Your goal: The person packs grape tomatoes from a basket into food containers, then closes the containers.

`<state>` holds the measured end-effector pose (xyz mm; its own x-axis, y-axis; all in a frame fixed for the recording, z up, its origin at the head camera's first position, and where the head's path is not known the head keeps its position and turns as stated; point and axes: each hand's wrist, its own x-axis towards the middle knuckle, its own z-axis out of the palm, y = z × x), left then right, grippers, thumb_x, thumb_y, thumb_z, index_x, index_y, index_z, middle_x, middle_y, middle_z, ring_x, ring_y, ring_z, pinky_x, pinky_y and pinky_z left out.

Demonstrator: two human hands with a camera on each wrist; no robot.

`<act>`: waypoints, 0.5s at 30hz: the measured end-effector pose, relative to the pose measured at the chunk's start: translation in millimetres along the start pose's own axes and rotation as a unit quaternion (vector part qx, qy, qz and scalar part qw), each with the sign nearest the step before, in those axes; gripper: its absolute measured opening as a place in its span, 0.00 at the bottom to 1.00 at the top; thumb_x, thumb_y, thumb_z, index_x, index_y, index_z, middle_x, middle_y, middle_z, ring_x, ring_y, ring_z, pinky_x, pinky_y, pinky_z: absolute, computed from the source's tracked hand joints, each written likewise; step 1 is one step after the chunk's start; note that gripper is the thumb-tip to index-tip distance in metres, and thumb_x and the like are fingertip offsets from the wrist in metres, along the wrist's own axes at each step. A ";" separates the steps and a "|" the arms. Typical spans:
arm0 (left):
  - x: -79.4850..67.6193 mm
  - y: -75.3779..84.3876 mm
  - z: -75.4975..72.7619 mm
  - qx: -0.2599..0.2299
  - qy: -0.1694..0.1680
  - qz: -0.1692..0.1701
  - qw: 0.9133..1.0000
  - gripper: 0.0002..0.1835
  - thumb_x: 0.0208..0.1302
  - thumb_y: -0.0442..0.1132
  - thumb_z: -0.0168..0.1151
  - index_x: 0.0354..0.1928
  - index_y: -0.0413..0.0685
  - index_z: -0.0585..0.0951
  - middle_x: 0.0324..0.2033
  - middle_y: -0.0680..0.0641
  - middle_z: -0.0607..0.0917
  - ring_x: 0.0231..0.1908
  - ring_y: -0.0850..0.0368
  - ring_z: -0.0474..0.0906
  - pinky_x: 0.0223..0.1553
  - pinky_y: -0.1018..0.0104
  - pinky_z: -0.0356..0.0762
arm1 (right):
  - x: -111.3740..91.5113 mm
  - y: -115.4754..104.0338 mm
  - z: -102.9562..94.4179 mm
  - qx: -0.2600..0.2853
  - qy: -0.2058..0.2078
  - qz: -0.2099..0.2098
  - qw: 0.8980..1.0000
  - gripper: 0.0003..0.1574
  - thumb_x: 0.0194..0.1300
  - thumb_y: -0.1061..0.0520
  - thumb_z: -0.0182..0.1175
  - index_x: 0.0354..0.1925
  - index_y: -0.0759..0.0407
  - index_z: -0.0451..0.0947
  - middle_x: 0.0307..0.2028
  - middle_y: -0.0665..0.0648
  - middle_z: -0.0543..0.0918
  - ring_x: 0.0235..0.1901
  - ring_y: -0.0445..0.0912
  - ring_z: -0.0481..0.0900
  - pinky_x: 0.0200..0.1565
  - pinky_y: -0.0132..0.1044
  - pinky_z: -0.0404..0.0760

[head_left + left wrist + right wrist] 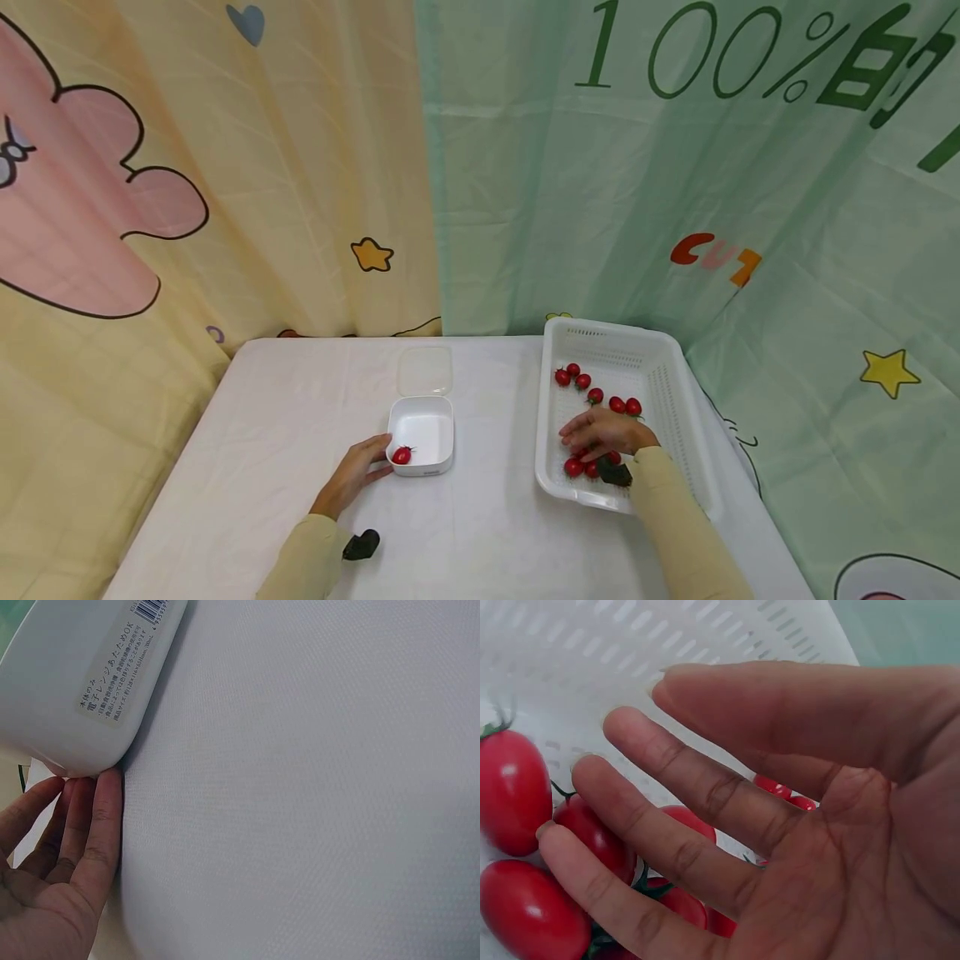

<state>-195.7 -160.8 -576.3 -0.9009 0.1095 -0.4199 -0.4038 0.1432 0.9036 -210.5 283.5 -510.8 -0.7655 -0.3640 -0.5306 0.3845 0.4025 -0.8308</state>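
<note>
A small white square box (442, 433) stands on the table with one cherry tomato (402, 456) inside. My left hand (354, 475) is at its near left corner; in the left wrist view its fingertips (109, 784) touch the box wall beside a printed label (116, 667). Over a white slotted basket (551, 417) at the right, my right hand (603, 432) reaches in among cherry tomatoes. Its fingers (637, 810) are spread and hold nothing, as the right wrist view shows. Red tomatoes (536, 911) with green stems lie just beneath and beside them, partly hidden by the hand.
Behind the box lies a translucent lid (424, 371). Several more tomatoes (582, 382) are scattered in the far part of the basket. A white cloth covers the table (480, 533), and printed curtains (495, 208) hang behind it and along the sides.
</note>
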 end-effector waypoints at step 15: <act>0.8 -1.7 -0.2 0.004 0.005 -0.008 1.000 0.33 0.73 0.52 0.49 0.69 0.33 0.61 0.63 0.32 0.67 0.59 0.39 0.68 0.58 0.51 0.74 | -5.0 -6.6 8.8 -0.025 -0.037 0.030 0.999 0.19 0.62 0.66 0.60 0.51 0.73 0.77 0.48 0.66 0.81 0.42 0.51 0.82 0.50 0.49 0.82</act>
<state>-195.8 -161.2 -578.1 -0.8954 0.0982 -0.4343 -0.4177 0.1526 0.8957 -204.7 275.3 -504.0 -0.7007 -0.3984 -0.5919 0.4009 0.4663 -0.7885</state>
